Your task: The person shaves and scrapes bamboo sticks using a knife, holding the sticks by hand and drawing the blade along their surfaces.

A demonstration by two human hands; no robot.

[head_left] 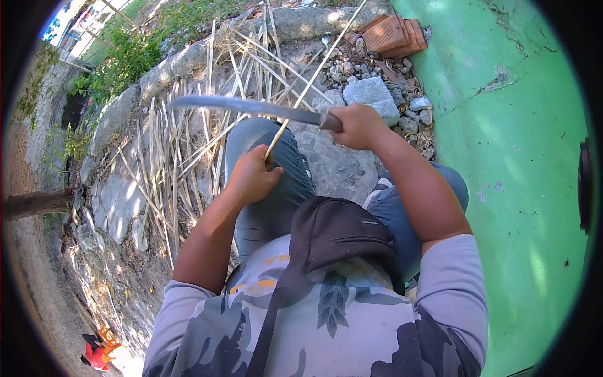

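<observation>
My right hand (359,126) is wrapped round the dark handle of a long, slightly curved machete (251,106). Its blade points left and lies across, in this view, a thin pale bamboo strip (312,76). Low on that strip, my left hand (254,174) grips it in front of my left knee. From there the strip slants up and right toward the far edge. Whether the blade touches the strip I cannot tell. Many split strips (168,163) lie in a loose heap on the ground left of and beyond my knees.
A green wall (502,157) rises close on my right. Stacked orange roof tiles (391,35), a pale stone block (370,97) and rubble lie ahead. A black bag (342,232) rests on my lap. A brown post (38,205) stands left; a person in red (97,358) is far off, lower left.
</observation>
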